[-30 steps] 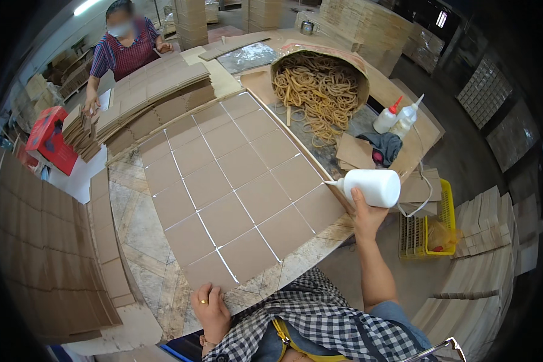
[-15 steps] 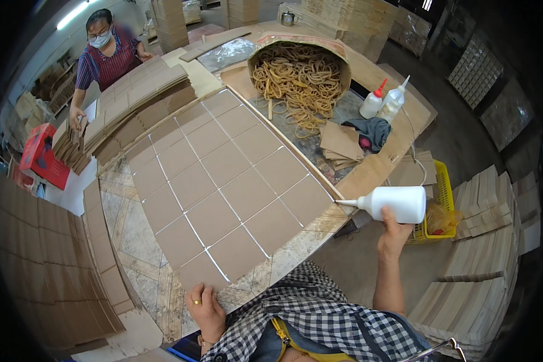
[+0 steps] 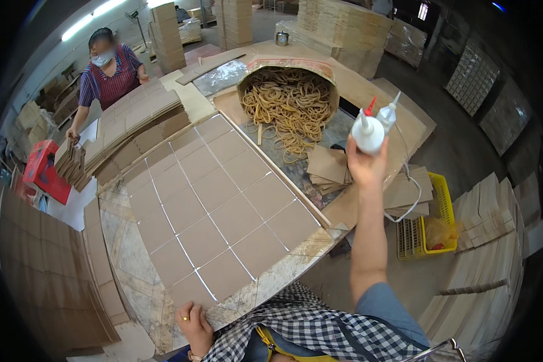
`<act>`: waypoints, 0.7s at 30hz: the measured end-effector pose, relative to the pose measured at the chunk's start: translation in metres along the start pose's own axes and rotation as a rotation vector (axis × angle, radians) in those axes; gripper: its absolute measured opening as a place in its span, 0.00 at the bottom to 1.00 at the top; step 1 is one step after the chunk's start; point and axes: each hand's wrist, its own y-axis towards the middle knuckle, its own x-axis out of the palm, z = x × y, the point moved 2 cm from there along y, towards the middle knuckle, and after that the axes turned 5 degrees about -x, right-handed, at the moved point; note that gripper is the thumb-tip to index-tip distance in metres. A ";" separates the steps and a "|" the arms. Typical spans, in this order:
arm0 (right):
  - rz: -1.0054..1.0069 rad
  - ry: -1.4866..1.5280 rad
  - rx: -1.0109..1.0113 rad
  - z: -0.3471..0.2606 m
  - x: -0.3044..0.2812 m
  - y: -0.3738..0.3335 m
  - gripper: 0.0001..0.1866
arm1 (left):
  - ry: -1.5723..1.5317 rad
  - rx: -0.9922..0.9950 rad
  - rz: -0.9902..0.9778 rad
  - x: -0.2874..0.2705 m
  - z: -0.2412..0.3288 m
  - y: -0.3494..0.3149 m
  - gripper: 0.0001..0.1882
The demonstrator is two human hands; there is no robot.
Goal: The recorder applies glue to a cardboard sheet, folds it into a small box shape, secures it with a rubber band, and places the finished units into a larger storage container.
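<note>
A brown cardboard sheet (image 3: 217, 193), crossed by a grid of white lines, lies on the worktable (image 3: 117, 226). My left hand (image 3: 194, 329) rests at its near corner, fingers lying on the edge, a ring on one of them. Raised over the table's right side, my right hand (image 3: 365, 164) grips a white squeeze bottle (image 3: 368, 137), its nozzle pointing up. Just behind it stand a red-tipped bottle (image 3: 370, 107) and a clear-tipped bottle (image 3: 387, 113), both partly hidden by the held one.
A wooden strip (image 3: 271, 172) borders the sheet. Beyond it, a sack (image 3: 289, 62) spills rubber bands (image 3: 289, 108) beside cardboard pieces (image 3: 327, 164). A yellow basket (image 3: 443, 199) and stacked boards (image 3: 476, 253) stand right. Across the table, a masked person (image 3: 110, 78) handles cardboard pieces (image 3: 72, 163).
My right hand has lifted the squeeze bottle away from the sheet's right corner, up and toward the other bottles, turning it from sideways to nozzle-up. My left hand stays at the near corner.
</note>
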 end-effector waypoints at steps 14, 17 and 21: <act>0.419 0.105 0.105 0.036 -0.113 0.174 0.25 | 0.107 -0.248 0.091 -0.007 -0.007 -0.015 0.18; 0.402 0.144 0.127 0.035 -0.100 0.177 0.24 | 0.096 -0.229 0.105 -0.003 -0.012 -0.014 0.17; 0.515 0.207 0.166 0.071 -0.082 0.161 0.25 | 0.096 -0.212 0.099 -0.003 -0.011 -0.012 0.16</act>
